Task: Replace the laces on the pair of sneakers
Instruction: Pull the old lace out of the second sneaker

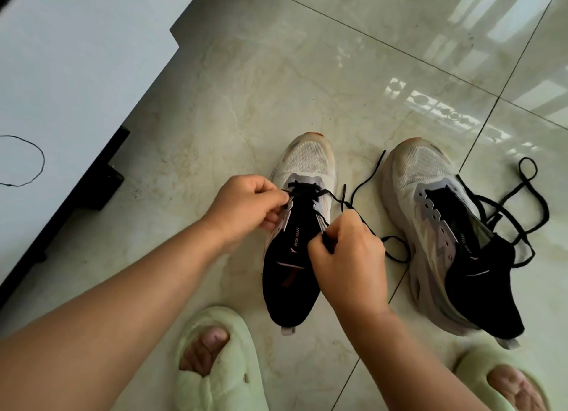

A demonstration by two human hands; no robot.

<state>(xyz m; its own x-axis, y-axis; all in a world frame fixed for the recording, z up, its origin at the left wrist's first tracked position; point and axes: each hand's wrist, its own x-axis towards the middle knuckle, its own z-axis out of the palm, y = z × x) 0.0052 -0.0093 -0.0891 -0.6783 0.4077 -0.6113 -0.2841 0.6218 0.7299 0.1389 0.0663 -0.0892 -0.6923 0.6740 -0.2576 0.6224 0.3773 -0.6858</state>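
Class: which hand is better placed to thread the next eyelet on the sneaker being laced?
Probably the right hand: it pinches the thin black lace beside the white-and-black mesh sneaker; the left hand grips the eyelet edge.

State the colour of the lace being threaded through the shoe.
Black. The lace on the left shoe shows best in the head view.

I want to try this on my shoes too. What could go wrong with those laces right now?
The left hand and right hand each pinch the black lace on the left sneaker. Only the front holes look laced, so an uneven pull could leave one end short. The loose lace beside the right sneaker lies in loops and might knot.
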